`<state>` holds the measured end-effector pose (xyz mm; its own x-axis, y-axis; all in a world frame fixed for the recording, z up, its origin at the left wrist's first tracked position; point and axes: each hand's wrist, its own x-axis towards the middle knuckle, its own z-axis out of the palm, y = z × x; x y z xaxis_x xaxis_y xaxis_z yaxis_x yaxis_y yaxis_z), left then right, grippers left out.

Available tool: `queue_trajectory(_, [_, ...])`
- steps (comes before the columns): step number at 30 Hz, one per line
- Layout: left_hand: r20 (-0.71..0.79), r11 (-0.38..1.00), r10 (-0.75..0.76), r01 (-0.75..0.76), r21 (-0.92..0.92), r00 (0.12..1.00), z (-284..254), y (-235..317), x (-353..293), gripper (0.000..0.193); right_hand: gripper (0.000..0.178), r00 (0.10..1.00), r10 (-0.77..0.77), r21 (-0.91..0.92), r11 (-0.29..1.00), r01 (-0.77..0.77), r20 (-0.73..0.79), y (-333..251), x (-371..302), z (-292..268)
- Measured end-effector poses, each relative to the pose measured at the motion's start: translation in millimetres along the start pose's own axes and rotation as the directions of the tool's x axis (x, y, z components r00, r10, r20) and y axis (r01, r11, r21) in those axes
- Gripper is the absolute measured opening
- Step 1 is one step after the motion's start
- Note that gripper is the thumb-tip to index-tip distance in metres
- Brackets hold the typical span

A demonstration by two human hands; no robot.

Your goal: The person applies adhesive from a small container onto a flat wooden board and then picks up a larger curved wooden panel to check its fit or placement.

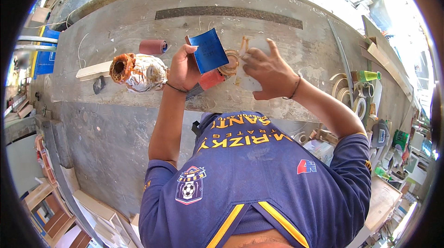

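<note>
My left hand [184, 70] is closed on a square piece of sandpaper [209, 50], its blue backing turned up and its thumb along the left edge. My right hand [269, 73] is over a pale, whitish patch [246, 83] with its fingers apart and no object visible in it. Between the hands lies a round brownish thing like a tape roll [230, 64], partly covered by the sandpaper. A red object [211, 79] beside it is partly hidden; its kind is unclear.
Left of my hands are a sandpaper roll [151, 47], a plastic-wrapped container [144, 72] with a crusted orange-brown mouth, a wood strip [95, 71] and a dark lump [98, 85]. A flat metal strip [229, 13] lies at the far side. Tape rolls [360, 105] and a green bottle [366, 76] are at right.
</note>
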<state>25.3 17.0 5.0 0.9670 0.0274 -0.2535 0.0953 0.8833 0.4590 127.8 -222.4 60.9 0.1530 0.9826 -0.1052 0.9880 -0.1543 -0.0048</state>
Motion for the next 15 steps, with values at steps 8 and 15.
queue_trajectory(8, [0.201, 0.962, 0.135, -0.08, -0.26, 0.97, 1, 0, -10, 0.069, 0.07, 0.901, 0.388, 0.779, 0.619, -0.099, -0.194, 34, -42, -4])
queue_trajectory(15, [0.312, 0.948, 0.208, -0.111, -0.299, 0.927, 8, -13, -7, 0.07, 0.089, 0.836, 0.548, 0.809, -0.482, 0.338, -0.023, 42, -98, 48])
